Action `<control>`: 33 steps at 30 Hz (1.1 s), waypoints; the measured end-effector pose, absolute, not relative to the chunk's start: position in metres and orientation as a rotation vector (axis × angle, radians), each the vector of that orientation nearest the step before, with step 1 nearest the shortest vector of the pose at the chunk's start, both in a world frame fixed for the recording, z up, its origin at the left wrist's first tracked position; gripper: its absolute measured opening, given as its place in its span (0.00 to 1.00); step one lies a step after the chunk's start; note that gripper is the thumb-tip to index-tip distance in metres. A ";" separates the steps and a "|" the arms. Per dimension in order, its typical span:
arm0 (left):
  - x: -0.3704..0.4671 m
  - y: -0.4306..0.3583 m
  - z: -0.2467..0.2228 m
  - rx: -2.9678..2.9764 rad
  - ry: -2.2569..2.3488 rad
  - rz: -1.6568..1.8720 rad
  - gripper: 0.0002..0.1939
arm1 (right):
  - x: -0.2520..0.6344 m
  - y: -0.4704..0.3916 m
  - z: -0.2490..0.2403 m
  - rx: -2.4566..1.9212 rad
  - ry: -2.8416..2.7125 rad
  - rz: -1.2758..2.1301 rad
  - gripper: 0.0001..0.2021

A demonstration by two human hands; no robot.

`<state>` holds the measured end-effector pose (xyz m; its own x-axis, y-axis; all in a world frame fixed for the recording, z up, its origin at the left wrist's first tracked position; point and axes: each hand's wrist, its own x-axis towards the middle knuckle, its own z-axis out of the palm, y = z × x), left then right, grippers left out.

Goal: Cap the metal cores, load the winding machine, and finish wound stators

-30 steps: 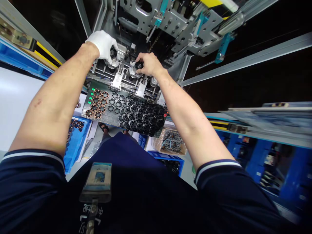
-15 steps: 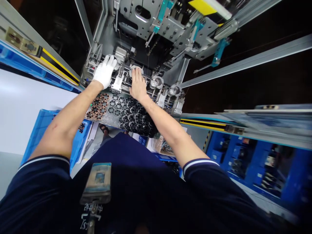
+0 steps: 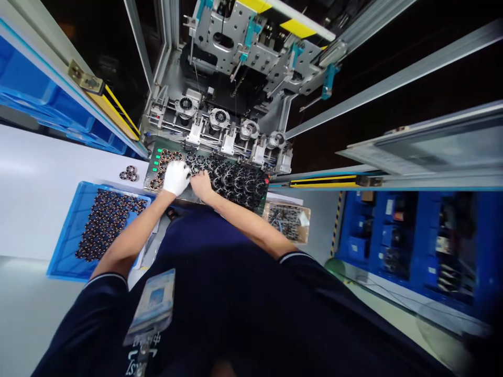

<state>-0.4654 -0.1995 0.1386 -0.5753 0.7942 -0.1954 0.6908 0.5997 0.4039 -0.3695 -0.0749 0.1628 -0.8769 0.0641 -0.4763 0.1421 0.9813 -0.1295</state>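
My left hand (image 3: 176, 177), in a white glove, is bent down over the near left part of the metal plate, its fingers curled on rings there. My bare right hand (image 3: 201, 185) is closed just beside it, among the dark rings (image 3: 228, 180); what its fingertips hold is hidden. Copper-wound rings (image 3: 166, 154) lie at the plate's left end. Behind the plate stands a row of round metal holders. Dark rings sit in the left holder (image 3: 186, 105) and the second holder (image 3: 219, 118); the third holder (image 3: 249, 129) and the right holder (image 3: 276, 140) show none.
A blue tray (image 3: 65, 230) of copper-wound rings is at the left, with a few loose rings (image 3: 128, 173) on the white table (image 3: 35, 193). A cardboard box (image 3: 304, 230) of small parts stands right. Machine arms (image 3: 251, 36) hang above; yellow-black strips (image 3: 326, 183) flank the opening.
Both hands have moved back from the left two holders to the rings on the plate. Dark rings now show in those holders. The view has shifted, revealing more of the blue tray and box.
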 end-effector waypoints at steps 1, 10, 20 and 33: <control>-0.455 -0.205 0.130 1.191 2.459 0.365 0.14 | -0.369 -0.081 0.154 0.177 2.621 -0.191 0.15; -0.454 -0.201 0.105 1.120 2.435 0.350 0.08 | -0.376 -0.075 0.154 0.230 2.639 -0.143 0.18; -0.466 -0.192 0.179 1.140 2.479 0.662 0.14 | -0.266 0.034 0.235 0.506 3.010 -0.891 0.13; -0.476 0.003 0.207 1.042 2.530 0.840 0.31 | -0.269 0.205 0.188 1.077 3.088 -1.169 0.22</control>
<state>-0.4761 0.0026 0.2073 -0.7013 0.7121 -0.0338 0.5503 0.5709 0.6093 -0.2694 0.2050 0.1881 -0.7583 0.6462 0.0863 0.4269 0.5922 -0.6834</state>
